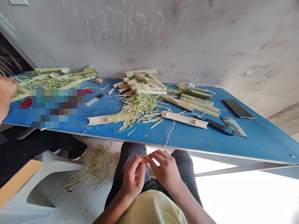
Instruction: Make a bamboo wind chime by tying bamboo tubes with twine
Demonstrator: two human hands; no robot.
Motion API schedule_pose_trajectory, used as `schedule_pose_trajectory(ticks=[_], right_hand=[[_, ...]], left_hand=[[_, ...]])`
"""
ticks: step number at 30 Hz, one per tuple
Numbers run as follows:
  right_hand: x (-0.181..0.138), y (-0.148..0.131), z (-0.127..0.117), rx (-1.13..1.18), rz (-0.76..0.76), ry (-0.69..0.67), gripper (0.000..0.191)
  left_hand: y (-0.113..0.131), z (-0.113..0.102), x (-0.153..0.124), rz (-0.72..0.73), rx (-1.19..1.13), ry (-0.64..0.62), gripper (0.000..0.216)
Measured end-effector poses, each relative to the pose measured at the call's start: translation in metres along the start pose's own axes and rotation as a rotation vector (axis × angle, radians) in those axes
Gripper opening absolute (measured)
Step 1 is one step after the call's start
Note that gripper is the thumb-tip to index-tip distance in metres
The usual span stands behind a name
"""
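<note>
My left hand (133, 177) and my right hand (164, 169) meet over my lap, below the edge of the blue table (257, 137). Both pinch fingertips together around something very small; a thin string (170, 133) hangs from the table edge down towards them. On the table in front lie a split pale bamboo piece (184, 119), a green bamboo tube (111, 118) and a heap of green shavings (140, 104). A cleaver (227, 126) with a black handle lies to the right.
Bamboo pieces are stacked at the back (142, 82) and right (196, 98). A phone (238, 109) lies far right. Another person's hand (6, 93) and legs are at the left, by more bamboo (56, 77). Shavings litter the floor (93, 168).
</note>
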State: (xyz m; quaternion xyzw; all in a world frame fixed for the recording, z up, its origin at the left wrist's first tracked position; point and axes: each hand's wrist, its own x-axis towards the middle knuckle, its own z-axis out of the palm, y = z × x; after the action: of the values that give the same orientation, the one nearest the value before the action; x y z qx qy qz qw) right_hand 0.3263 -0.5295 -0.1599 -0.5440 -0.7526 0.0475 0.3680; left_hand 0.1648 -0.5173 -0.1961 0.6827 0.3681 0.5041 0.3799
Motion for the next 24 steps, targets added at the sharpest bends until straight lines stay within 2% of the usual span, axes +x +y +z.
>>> schedule_pose_trajectory(ticks=[5, 9, 15, 24], right_hand=[[0.0, 0.0, -0.003, 0.001, 0.019, -0.059, 0.021], [-0.001, -0.003, -0.007, 0.073, 0.013, -0.126, 0.028], [0.0, -0.01, -0.017, 0.209, 0.183, -0.185, 0.015], [-0.003, -0.009, -0.014, 0.064, 0.167, -0.203, 0.011]], left_hand=[[-0.002, 0.001, 0.0, -0.007, -0.014, -0.007, 0.021], [-0.003, 0.002, -0.001, 0.008, -0.014, -0.007, 0.02], [-0.005, 0.003, 0.002, 0.114, 0.088, 0.032, 0.016], [-0.012, 0.006, -0.002, 0.124, 0.17, 0.071, 0.009]])
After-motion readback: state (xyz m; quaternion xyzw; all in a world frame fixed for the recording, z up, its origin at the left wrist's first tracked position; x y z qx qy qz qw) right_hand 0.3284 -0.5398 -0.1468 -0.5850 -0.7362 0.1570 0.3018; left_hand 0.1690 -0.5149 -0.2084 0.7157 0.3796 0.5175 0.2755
